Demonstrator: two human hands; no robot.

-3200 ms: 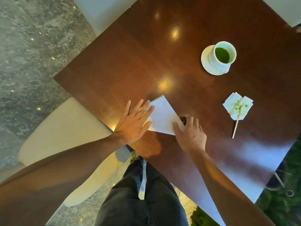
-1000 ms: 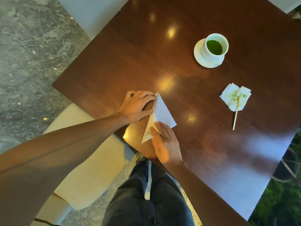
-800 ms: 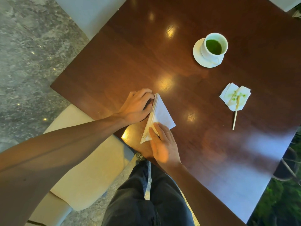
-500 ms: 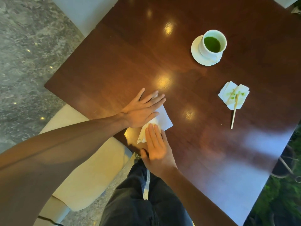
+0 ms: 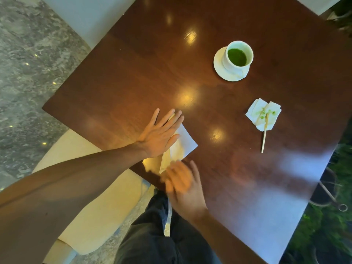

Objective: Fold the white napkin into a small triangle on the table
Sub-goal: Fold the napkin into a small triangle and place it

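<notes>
The white napkin (image 5: 184, 143) lies folded into a small triangle near the front edge of the dark wooden table (image 5: 133, 77). My left hand (image 5: 160, 133) lies flat on the napkin's left part, fingers spread and pointing away from me. My right hand (image 5: 182, 184) is blurred just below the napkin's near corner, fingers apart, holding nothing. The left hand hides part of the napkin.
A white cup of green drink on a saucer (image 5: 235, 60) stands at the far right. A stained napkin with a wooden stick (image 5: 263, 119) lies right of centre. A cream chair (image 5: 91, 187) sits below the table's left edge. My dark trousers (image 5: 156, 241) show at the bottom.
The napkin went from a larger triangle, held up on edge, to a smaller one pressed flat. My left hand stays flat on it; my right hand has slid back toward me off the napkin.
</notes>
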